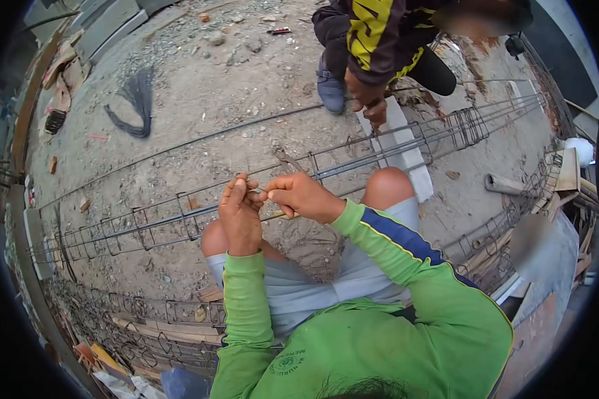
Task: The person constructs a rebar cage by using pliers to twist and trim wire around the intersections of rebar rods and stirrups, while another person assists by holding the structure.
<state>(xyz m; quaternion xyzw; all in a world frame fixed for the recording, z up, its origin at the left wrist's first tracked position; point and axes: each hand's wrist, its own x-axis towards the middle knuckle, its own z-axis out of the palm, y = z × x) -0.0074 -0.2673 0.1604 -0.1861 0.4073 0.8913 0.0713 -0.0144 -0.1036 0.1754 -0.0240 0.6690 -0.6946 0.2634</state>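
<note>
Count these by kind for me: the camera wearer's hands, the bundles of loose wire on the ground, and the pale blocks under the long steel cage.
Wearer's hands: 2 (left hand, right hand)
Wire bundle: 1
Pale blocks: 3 (left block, middle block, right block)
Total: 6

Shirt (353, 346): bright green, yellow piping, navy panel down the sleeve (dark print on the chest)
Shorts (299, 299): were pale grey
Co-worker's sleeve (374, 33): was dark with yellow lettering
Shoe (331, 90): was blue-grey
</note>
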